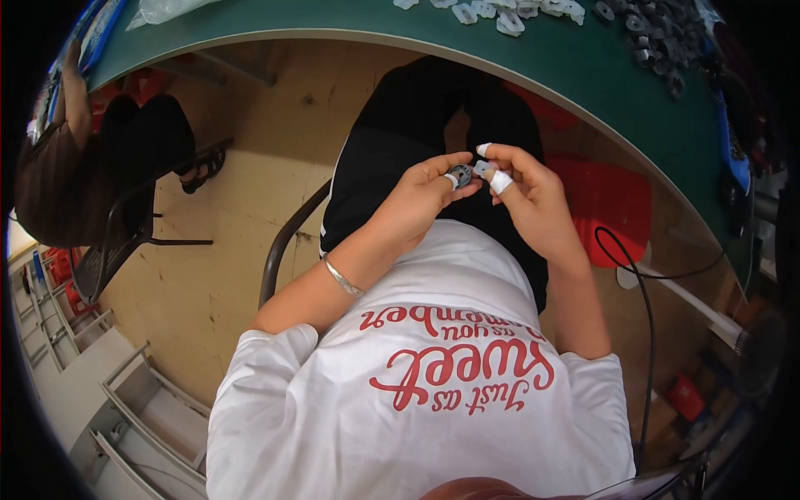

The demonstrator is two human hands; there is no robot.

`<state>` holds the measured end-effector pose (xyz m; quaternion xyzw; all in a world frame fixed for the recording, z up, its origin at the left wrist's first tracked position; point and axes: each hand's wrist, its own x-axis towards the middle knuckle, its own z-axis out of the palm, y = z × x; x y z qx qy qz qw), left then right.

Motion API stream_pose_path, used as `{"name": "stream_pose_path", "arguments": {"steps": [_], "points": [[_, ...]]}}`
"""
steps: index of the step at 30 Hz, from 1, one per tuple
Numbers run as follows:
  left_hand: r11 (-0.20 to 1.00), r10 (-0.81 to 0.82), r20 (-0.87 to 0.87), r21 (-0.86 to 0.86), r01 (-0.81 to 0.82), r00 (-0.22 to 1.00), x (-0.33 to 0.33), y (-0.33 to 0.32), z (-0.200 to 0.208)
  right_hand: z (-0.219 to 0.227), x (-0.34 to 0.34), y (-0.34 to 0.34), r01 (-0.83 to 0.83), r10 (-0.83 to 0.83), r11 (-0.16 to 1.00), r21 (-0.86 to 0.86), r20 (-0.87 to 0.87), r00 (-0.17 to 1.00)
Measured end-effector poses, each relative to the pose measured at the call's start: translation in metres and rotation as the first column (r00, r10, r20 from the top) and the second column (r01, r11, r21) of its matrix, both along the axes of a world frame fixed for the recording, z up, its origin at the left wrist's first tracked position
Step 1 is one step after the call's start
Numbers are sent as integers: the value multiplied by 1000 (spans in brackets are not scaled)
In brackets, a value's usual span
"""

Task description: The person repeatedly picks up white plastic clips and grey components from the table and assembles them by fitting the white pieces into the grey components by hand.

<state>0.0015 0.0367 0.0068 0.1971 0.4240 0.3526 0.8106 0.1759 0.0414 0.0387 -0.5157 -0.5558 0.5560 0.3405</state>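
Note:
Above my lap, my left hand (431, 188) pinches a small round dark-grey part (461, 175) with holes in its face. Just to its right, my right hand (530, 190) grips a small white plastic piece (482, 168) between thumb and fingers. The two parts are close together; I cannot tell whether they touch. White tape wraps my left thumb, my right thumb and a right fingertip. A silver bracelet circles my left wrist.
On the green table (367, 18), white plastic pieces (510, 17) lie near a heap of dark round parts (658, 37). A red stool (612, 208) and a black cable (647, 333) are at right. Another person (83, 167) sits at left.

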Motion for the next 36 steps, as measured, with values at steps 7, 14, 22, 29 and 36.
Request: {"name": "stream_pose_path", "arguments": {"steps": [7,14,22,29,36], "points": [[991,-20,-139,130,39,990,3,-4,-4,-20,-3,-13,32,-26,985,-169,40,999],[998,55,-21,14,-55,998,4,-10,-16,-36,-4,-16,104,-98,982,-158,46,994],[995,61,-79,88,-54,995,3,-10,-19,-36,-4,-19,153,-150,987,-40,79,986],[996,42,-101,84,-34,994,6,-13,-22,-24,-12,-21,130,-127,992,-6,171,977],[997,75,-2,11,-75,997,3,-15,-21,-30,-6,-20,109,-117,993,46,267,956]]}}
